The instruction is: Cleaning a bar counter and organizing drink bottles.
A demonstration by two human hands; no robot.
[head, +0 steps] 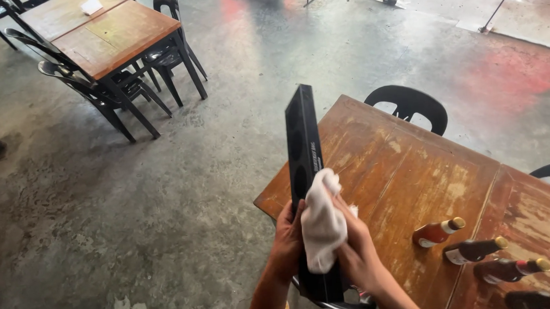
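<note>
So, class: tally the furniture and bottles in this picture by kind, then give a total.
Wooden tables: 4
Black chairs: 7
Sauce bottles: 4
Total: 15

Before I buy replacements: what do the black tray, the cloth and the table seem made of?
Black tray: probably plastic, matte with a slight sheen. Cloth: soft white fabric, crumpled into folds. Table: wood, its brown varnish worn in pale patches.

– What can't you make out?
– The black tray's lower end – covered by the white cloth and both hands.
– Anything cropped?
– The fourth bottle, cut by the bottom edge.
</note>
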